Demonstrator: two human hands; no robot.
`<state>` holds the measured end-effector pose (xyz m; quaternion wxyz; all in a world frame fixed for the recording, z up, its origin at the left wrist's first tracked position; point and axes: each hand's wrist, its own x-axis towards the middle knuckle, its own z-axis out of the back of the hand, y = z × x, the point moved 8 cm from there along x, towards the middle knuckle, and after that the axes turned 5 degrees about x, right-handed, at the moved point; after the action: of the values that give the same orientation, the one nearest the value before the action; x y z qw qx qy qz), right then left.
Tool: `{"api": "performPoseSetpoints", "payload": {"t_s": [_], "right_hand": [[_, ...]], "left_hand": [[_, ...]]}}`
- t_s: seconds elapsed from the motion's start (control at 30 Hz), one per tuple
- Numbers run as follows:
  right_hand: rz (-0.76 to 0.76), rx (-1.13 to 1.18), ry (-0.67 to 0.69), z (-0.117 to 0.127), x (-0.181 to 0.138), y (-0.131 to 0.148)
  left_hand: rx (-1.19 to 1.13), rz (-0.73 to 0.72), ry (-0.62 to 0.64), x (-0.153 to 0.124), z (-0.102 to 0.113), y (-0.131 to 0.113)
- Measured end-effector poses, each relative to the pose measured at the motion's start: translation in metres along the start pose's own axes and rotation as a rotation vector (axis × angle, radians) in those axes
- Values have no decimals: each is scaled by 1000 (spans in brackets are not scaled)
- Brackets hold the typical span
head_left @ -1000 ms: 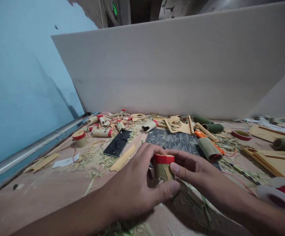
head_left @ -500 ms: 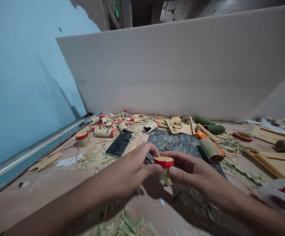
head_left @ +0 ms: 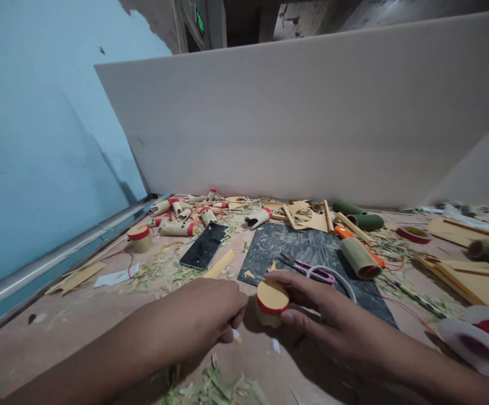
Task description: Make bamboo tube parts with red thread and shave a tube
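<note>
A short bamboo cylinder (head_left: 269,319) stands on the table in the middle, with a flat tan cover on top and red tape around its rim. My right hand (head_left: 312,306) is closed on its right side, the thumb low and the fingers at the far edge. Just left of the cylinder, apart from it, my left hand (head_left: 223,306) is closed with its fingers curled under. What those fingers hold, if anything, is hidden. Scissors (head_left: 307,269) with purple handles lie on a dark mat (head_left: 265,247) beyond the right hand.
A phone (head_left: 204,246) lies left of the mat. Several red-banded bamboo pieces (head_left: 179,228) sit at the back left. An orange cutter (head_left: 345,232), a bare bamboo tube (head_left: 360,257), red tape roll (head_left: 413,234) and red thread spool (head_left: 480,337) are on the right. Shavings (head_left: 214,385) litter the table.
My left hand has let go of the cylinder, moved left and closed. The cylinder has come down onto the table in my right hand. The scissors now show.
</note>
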<state>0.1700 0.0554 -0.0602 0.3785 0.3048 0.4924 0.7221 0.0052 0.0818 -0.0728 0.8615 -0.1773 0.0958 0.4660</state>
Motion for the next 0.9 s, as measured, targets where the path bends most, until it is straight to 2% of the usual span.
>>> {"api": "performPoseSetpoints", "payload": {"t_s": [0.1, 0.23, 0.33, 0.5, 0.6, 0.73, 0.8, 0.9], "right_hand": [[-4, 37, 20, -7, 2, -1], [-6, -12, -10, -7, 2, -3], [-20, -99, -34, -2, -1, -2], [-61, -225, -54, 9, -7, 1], [-79, -234, -62, 12, -8, 1], [-91, -218, -86, 14, -7, 2], [-95, -211, -85, 14, -7, 3], [-95, -202, -78, 13, -6, 5]], "left_hand": [[-18, 1, 29, 7, -13, 7], [20, 14, -10, 8, -17, 12], [47, 2, -54, 1, -10, 8], [29, -115, -103, -13, 7, -3], [46, -118, -118, -16, 6, -4], [231, -65, -126, -13, 3, -16], [361, -42, -45, -12, 1, -27], [449, -58, -23, -11, 5, -42]]}}
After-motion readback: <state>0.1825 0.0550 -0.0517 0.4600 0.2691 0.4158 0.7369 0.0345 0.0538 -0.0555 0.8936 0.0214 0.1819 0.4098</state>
